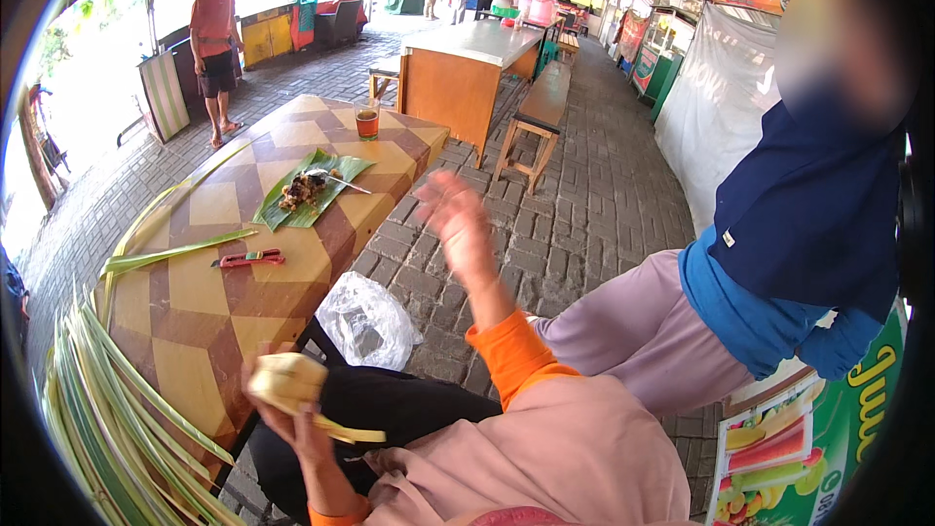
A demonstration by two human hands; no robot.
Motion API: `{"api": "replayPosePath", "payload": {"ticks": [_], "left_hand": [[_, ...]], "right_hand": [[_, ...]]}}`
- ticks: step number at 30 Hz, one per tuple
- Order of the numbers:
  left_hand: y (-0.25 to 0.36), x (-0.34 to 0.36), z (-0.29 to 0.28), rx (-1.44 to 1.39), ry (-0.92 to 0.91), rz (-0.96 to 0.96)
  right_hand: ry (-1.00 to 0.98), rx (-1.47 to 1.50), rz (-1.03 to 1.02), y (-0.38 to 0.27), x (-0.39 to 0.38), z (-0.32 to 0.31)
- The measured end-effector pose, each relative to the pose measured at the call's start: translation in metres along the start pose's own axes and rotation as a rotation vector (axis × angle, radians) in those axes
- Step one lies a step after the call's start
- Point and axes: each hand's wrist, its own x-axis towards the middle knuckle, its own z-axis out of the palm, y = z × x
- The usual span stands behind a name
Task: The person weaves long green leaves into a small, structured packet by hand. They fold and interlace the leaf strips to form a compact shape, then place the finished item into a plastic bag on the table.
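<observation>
My left hand is closed around a pale yellow woven palm-leaf pouch, low beside the table's near edge. A loose strip end sticks out of the pouch to the right. My right hand is raised in the air to the right of the table, fingers stretched out and slightly blurred, holding nothing. On the table lie a red box cutter and a cut palm-leaf strip. A thick bundle of long palm leaves hangs over the table's left near corner.
Farther back on the patterned table are dark food on a green leaf and a glass of amber drink. A plastic bag sits below the table edge. Someone in a navy head covering stands close on my right; another person stands far left.
</observation>
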Motion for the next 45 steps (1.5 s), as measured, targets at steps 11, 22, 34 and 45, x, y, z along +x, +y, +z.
{"api": "replayPosePath", "payload": {"ticks": [11,22,34,45], "left_hand": [[0.007,0.010,0.009,0.139,0.156,0.226],[0.010,0.014,0.007,0.262,0.062,0.388],[-0.004,0.003,0.033,0.233,-0.238,0.504],[-0.005,-0.002,0.037,0.081,-0.090,0.214]], "right_hand": [[-0.070,-0.398,-0.450,-0.066,-0.022,0.042],[-0.196,-0.560,-0.503,-0.053,-0.019,0.039],[-0.575,-0.693,-0.573,-0.030,-0.046,0.046],[-0.478,-0.445,-0.377,-0.016,-0.054,0.063]]}}
